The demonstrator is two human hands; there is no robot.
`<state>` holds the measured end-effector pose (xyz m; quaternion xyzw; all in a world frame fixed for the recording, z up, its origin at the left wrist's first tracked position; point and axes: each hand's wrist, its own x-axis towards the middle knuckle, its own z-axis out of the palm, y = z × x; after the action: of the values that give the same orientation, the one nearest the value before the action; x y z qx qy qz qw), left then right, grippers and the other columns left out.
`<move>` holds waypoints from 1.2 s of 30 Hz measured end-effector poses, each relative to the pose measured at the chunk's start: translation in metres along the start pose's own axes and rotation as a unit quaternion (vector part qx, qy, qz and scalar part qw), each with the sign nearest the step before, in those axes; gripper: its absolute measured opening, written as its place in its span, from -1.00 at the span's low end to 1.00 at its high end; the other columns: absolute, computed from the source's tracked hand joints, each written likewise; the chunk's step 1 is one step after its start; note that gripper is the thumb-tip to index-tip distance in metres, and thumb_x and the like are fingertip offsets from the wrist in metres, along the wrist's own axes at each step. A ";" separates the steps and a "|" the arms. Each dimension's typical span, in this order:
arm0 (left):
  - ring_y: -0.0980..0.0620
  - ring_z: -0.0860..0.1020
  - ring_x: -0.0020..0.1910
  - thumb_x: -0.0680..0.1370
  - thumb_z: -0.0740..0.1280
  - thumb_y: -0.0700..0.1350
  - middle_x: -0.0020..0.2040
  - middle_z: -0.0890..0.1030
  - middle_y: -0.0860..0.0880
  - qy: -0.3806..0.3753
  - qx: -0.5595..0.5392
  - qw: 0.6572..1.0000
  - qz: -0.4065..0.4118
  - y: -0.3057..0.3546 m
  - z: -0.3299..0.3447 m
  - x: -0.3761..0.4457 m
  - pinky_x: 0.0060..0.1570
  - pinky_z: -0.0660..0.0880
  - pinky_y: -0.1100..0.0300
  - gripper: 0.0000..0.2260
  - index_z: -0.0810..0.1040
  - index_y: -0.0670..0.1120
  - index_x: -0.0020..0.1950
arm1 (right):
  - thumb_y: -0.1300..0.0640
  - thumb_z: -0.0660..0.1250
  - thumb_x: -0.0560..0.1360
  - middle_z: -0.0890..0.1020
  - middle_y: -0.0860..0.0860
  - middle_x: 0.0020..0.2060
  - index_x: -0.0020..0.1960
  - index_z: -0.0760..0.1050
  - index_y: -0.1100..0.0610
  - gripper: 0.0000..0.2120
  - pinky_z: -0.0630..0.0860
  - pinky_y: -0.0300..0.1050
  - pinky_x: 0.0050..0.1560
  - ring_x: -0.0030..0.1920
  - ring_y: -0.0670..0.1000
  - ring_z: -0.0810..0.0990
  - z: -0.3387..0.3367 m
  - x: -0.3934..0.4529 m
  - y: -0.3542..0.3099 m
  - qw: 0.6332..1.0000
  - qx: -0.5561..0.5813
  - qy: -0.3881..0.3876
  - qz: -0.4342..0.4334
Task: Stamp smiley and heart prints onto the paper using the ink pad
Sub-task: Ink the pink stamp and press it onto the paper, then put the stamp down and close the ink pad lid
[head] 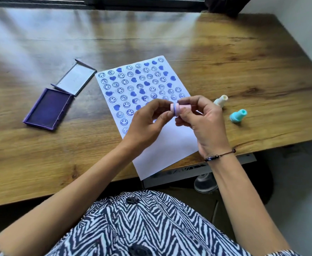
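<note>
Zebra-striped fabric filled the near foreground as a person held a pink stamp (177, 109) above the lower part of the paper (171, 143) on a wooden desk (243, 58). Both hands pinched the stamp between fingertips: the right hand (203, 124) closed on its handle end, the left hand (147, 122) on the ink-rimmed face end. The sheet carried rows of blue smileys and hearts over its upper two-thirds, its lower part bare. An open purple ink pad (48, 108), lid folded back, lay well apart to the left. A cream stamp (220, 101) and a teal stamp (238, 116) rested just beside the paper's right edge.

The step in hand appeared to be checking or readying the stamp between prints; the next move would likely call for inking it at the pad, then pressing it on blank paper. The stamp's design faced away, so smiley or heart could not be told, and the hands hid several prints.
</note>
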<state>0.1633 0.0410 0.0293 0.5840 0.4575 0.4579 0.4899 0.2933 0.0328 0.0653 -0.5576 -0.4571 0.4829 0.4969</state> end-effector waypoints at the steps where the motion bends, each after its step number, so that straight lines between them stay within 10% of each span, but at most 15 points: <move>1: 0.05 0.57 -0.07 0.50 0.28 -0.24 -0.11 0.59 -0.02 -0.003 -0.013 1.000 -0.008 0.000 0.000 0.001 0.06 0.50 0.07 -0.88 0.50 -0.12 0.02 | 0.31 0.38 0.41 0.62 -0.04 -0.39 -0.21 0.54 0.11 -0.88 0.56 -0.24 -0.34 -0.43 -0.05 0.57 0.000 0.000 0.001 1.000 -0.005 0.005 -0.004; 5: 0.24 0.57 -0.18 0.50 0.29 -0.25 -0.18 0.59 0.01 -0.024 -0.040 0.999 -0.014 0.001 0.004 0.007 -0.13 0.49 0.38 -0.92 0.52 -0.14 -0.02 | 0.28 0.41 0.40 0.60 -0.01 -0.40 -0.18 0.54 0.15 -0.93 0.56 -0.22 -0.33 -0.45 -0.06 0.56 -0.003 -0.001 0.004 0.999 -0.017 0.037 -0.027; 10: -0.11 0.60 -0.05 0.51 0.28 -0.17 -0.10 0.62 -0.22 -0.020 0.019 1.000 0.005 0.004 0.008 0.015 0.03 0.54 -0.08 -0.88 0.50 -0.20 -0.02 | 0.25 0.41 0.40 0.58 -0.09 -0.45 -0.18 0.53 0.15 -0.93 0.54 -0.23 -0.39 -0.49 -0.09 0.53 -0.003 0.003 0.004 0.997 -0.027 0.060 -0.031; 15: -0.01 0.59 -0.10 0.52 0.28 -0.18 -0.12 0.64 -0.10 -0.010 0.092 0.995 0.024 0.005 0.015 0.033 -0.08 0.50 0.13 -0.88 0.54 -0.15 0.02 | 0.22 0.42 0.39 0.61 0.03 -0.36 -0.19 0.54 0.12 -0.94 0.52 -0.22 -0.33 -0.39 -0.06 0.56 -0.016 0.028 -0.003 0.990 -0.126 0.043 -0.047; 19: -0.02 0.59 0.03 0.52 0.26 -0.20 0.04 0.65 -0.16 0.010 0.079 0.997 -0.022 0.009 0.026 0.053 0.09 0.51 0.09 -0.80 0.52 -0.15 0.14 | 0.22 0.27 0.38 0.68 0.14 -0.12 -0.13 0.58 0.17 -0.86 0.51 0.03 0.03 -0.03 0.17 0.57 -0.034 0.072 -0.011 0.884 -0.444 0.063 -0.132; 23: 0.05 0.58 0.02 0.53 0.25 -0.16 0.08 0.63 -0.09 0.009 0.099 0.995 -0.030 0.010 0.032 0.070 -0.29 0.47 0.37 -0.78 0.51 -0.10 0.17 | 0.21 0.20 0.43 0.65 0.11 0.00 -0.07 0.56 0.14 -0.82 0.33 0.04 0.12 0.13 0.20 0.43 -0.048 0.107 -0.008 0.750 -0.648 0.044 -0.128; 25: 0.04 0.57 0.03 0.53 0.24 -0.17 0.09 0.63 -0.09 0.007 0.104 0.994 -0.030 0.013 0.036 0.077 -0.16 0.49 0.35 -0.77 0.51 -0.11 0.17 | 0.23 0.21 0.44 0.64 0.12 -0.02 -0.07 0.55 0.13 -0.84 0.30 0.05 0.10 0.13 0.19 0.43 -0.050 0.117 -0.004 0.710 -0.691 0.043 -0.129; 28: -0.01 0.56 0.10 0.53 0.24 -0.21 0.09 0.63 -0.15 0.003 0.094 0.995 -0.034 0.016 0.038 0.083 0.14 0.46 0.16 -0.77 0.51 -0.15 0.17 | 0.25 0.22 0.44 0.65 0.12 -0.04 -0.09 0.56 0.12 -0.84 0.29 0.06 0.09 0.12 0.19 0.43 -0.051 0.124 0.003 0.678 -0.723 0.035 -0.129; 36: -0.05 0.58 0.07 0.51 0.27 -0.23 0.06 0.64 -0.16 0.019 0.106 0.993 -0.045 0.012 0.016 0.080 0.16 0.48 0.10 -0.77 0.51 -0.17 0.16 | 0.04 0.27 0.44 0.61 0.13 0.04 0.05 0.49 0.09 -0.78 0.28 0.10 0.13 0.20 0.17 0.39 -0.041 0.132 -0.010 0.661 -0.743 -0.005 -0.105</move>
<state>0.1935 0.1159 0.0470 0.6023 0.5386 0.3954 0.4369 0.3489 0.1602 0.0662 -0.6873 -0.7221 -0.0695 -0.0368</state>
